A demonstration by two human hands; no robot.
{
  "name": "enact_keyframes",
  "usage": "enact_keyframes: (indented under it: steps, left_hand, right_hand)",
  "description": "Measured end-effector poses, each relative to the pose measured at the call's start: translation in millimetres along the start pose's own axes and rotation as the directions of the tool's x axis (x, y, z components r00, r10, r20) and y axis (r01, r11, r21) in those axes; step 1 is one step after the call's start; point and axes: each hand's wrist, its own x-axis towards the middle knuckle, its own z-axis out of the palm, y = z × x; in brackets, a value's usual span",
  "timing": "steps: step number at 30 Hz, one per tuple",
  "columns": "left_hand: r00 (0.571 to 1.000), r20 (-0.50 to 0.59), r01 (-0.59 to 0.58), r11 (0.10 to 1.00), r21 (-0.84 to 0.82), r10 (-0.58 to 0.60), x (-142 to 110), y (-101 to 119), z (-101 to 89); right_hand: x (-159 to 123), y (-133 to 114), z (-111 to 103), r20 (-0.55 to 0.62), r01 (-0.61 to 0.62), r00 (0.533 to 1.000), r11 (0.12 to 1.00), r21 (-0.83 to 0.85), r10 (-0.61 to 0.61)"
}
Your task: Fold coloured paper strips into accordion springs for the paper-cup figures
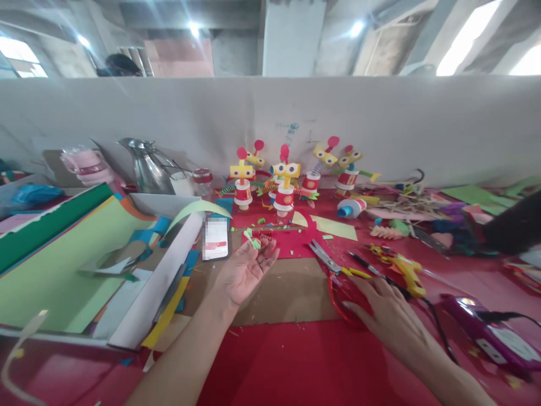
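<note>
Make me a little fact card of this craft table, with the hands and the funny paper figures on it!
Left hand: palm up, holding a green paper piece
Red coil: by the left fingertips; can't tell if held
Right hand: palm down at the scissors' handles; grip unclear
Paper figures: at least five upright, near the wall
Phone: left of the coil
Glue gun: yellow, beyond the right hand

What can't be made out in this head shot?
All in the head view:
Phone screen: partly pixelated, unreadable.
Writing on the white wall: too small, blurred.
Scissors: handles partly hidden by the right hand; grip unclear.
Person: body hidden behind the wall.
Dark shape: cut off by right edge.
</note>
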Motion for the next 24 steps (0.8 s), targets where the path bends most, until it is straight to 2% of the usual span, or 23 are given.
enact_keyframes:
  steps: [3,6,9,13,15,18,21,24]
  left_hand:
    - [1.000,0.013,0.002,1.000,-0.023,-0.002,1,-1,-3.3]
    - [1.000,-0.026,0.003,1.000,-0.024,-0.003,2,-2,-4.4]
    - [0.995,-0.100,-0.012,1.000,-0.015,0.011,4,-2,-3.5]
    - [0.972,-0.234,-0.022,0.998,0.056,0.034,5,-3,-0.8]
    - [0.965,-0.259,-0.025,0.994,0.110,0.053,5,-5,0.5]
    - [0.969,-0.235,-0.041,0.987,0.153,0.077,3,-8,2.1]
    - [0.982,-0.178,-0.040,0.985,0.167,0.070,0,-10,3.0]
    - [0.984,-0.163,-0.042,0.982,0.184,0.072,-1,-11,4.0]
  right_hand:
    - [3,4,3,0.006,-0.033,0.999,0.998,0.056,0.033]
    - [6,3,5,0.085,-0.123,0.990,0.987,0.101,0.115]
    - [4,-2,3,0.158,-0.235,0.964,0.963,0.132,0.213]
    - [-6,-16,-8,0.143,-0.316,0.948,0.896,0.311,0.284]
    - [-11,-30,-17,0.158,-0.285,0.958,0.845,0.452,0.239]
    - [-17,-56,-30,0.123,-0.148,0.988,0.801,0.580,0.094]
    - [-19,-81,-36,-0.001,-0.028,0.999,0.880,0.473,0.033]
    - [-21,-96,-33,-0.058,-0.002,0.998,0.929,0.371,0.026]
